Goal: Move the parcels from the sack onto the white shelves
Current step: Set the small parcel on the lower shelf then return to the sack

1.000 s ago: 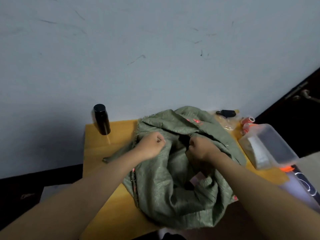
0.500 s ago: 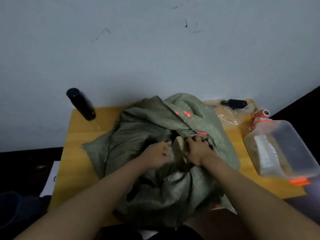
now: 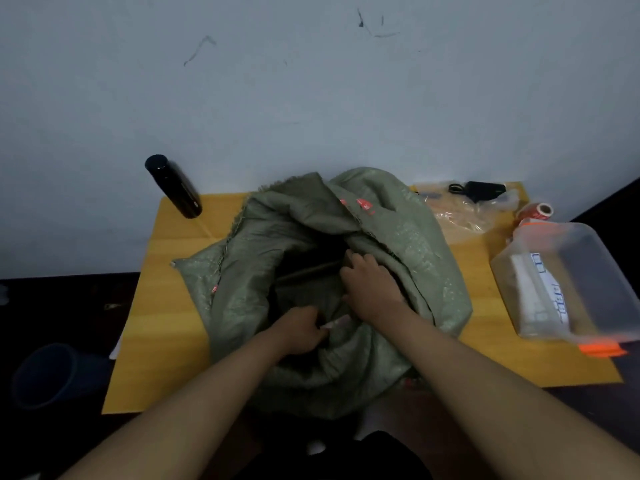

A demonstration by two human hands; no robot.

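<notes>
The green sack (image 3: 346, 289) lay on the yellow tabletop (image 3: 162, 306), no parcel out yet. The left hand (image 3: 301, 329) gripped the near rim of the mouth; the right hand (image 3: 372, 287) gripped the far-right fold. I think both hands should pull the rim wide apart first, so a parcel inside could be seen. Compared with 0.5 s before, the mouth was opened wider and darker inside.

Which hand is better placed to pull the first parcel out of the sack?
Left, probably. The left hand sits at the near rim of the sack, fingers beside a pale parcel edge. The right hand grips the sack's far-side fabric, holding the mouth open.
</notes>
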